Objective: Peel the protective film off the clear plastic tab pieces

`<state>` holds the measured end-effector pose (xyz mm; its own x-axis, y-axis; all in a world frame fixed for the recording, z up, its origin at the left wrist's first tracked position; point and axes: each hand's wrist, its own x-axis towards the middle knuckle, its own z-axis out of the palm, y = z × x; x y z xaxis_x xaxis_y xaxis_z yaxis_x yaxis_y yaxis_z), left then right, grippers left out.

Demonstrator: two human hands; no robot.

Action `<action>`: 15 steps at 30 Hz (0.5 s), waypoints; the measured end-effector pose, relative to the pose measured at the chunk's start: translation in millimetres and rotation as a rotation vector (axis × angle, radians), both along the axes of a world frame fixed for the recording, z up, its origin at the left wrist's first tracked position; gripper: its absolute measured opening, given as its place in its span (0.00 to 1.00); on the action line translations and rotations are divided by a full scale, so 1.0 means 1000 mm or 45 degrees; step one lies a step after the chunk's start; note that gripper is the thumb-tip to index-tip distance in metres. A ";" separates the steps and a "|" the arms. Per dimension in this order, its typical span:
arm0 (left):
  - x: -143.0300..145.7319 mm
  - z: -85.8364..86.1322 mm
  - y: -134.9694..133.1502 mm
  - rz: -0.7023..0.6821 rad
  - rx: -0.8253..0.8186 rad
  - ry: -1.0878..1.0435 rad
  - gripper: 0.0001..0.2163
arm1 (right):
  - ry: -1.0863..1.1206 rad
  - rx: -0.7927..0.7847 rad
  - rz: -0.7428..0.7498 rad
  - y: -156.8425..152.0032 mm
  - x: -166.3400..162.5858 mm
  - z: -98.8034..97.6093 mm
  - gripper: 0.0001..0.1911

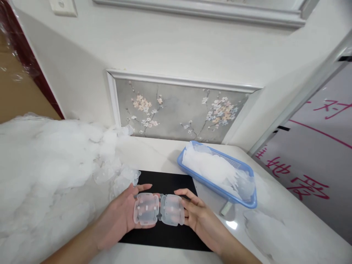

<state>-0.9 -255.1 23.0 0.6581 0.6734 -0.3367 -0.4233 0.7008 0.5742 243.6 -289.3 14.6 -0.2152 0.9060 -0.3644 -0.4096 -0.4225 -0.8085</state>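
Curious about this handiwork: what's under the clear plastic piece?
Beneath the clear plastic piece: fingers of the left hand and right hand, then a black mat, its covered part unseen.

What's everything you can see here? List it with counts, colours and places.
Plastic case: one, translucent, opened out across both hands
Mat: one, black, beneath the hands
Table: one, white, under the mat
Basket: one, blue, beyond the mat, right
Basket contents: uncountable, whitish, inside basket
Plastic pile: uncountable, whitish, left
Small block: one, pale, before basket
Plastic heap: uncountable, whitish, lower right
Flower panel: one, grey, on wall
Board: one, whitish with red writing, right
Cardboard: uncountable, brown, left edge
Hands: two; left and right, at the case
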 end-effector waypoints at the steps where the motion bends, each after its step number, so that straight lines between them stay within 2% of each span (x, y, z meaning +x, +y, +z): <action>1: 0.000 0.000 0.000 0.000 0.001 -0.006 0.24 | -0.017 0.016 0.001 0.000 0.000 0.001 0.14; 7: 0.000 0.003 -0.001 0.018 0.028 0.026 0.22 | -0.169 0.185 0.108 0.002 0.001 -0.003 0.11; 9: -0.001 0.003 -0.002 0.011 0.070 0.021 0.21 | -0.307 0.302 0.169 0.001 0.001 -0.005 0.12; 11: -0.003 0.002 -0.002 0.000 0.163 0.046 0.25 | -0.520 0.446 0.201 0.001 0.002 -0.007 0.13; 13: -0.003 0.000 -0.002 0.005 0.291 0.173 0.31 | -0.763 0.551 0.150 0.001 0.001 -0.008 0.09; 15: -0.002 -0.001 -0.002 0.009 0.396 0.347 0.32 | -0.936 0.587 0.016 0.001 0.000 -0.005 0.04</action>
<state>-3.2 -257.1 21.6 0.5679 0.7749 -0.2777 -0.2311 0.4739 0.8497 244.0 -288.7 9.5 -0.0803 0.9967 -0.0117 0.2863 0.0118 -0.9581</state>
